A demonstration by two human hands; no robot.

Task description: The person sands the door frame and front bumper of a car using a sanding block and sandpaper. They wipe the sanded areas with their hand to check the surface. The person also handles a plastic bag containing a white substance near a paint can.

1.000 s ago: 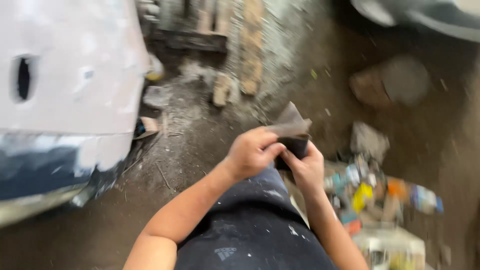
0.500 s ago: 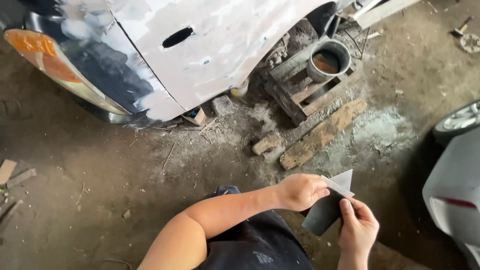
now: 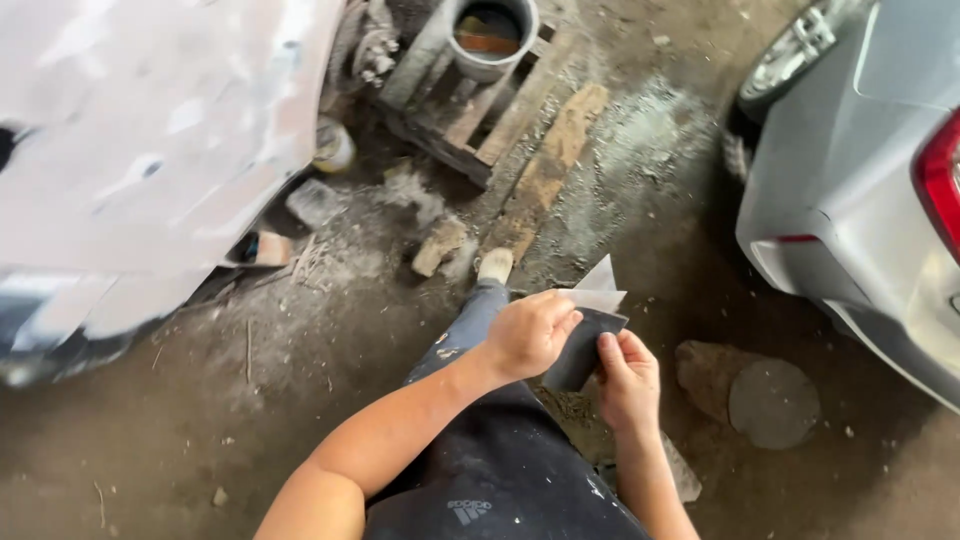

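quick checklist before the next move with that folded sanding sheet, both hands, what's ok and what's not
1. Left hand grips sanding sheet: ok.
2. Right hand pinches the sheet's lower edge: ok.
3. Sheet folded, pale side up, dark side beneath: ok.
4. Fold crease even: cannot tell.
5. Filler-patched car panel within reach: cannot tell.
6. Floor around the feet free of clutter, wood scraps and pallet lie close: not ok.

Both hands met over the person's lap, the left hand (image 3: 530,335) and right hand (image 3: 628,380) gripping a folded dark sheet of sandpaper (image 3: 585,335) between them. A primed grey car panel (image 3: 150,150) stood to the left, a silver car (image 3: 860,190) to the right. Ahead on the dirt floor (image 3: 180,440) lay a wooden pallet (image 3: 500,120) carrying a round grey bucket (image 3: 490,35). A flat round stone (image 3: 772,403) sat just right of the hands.
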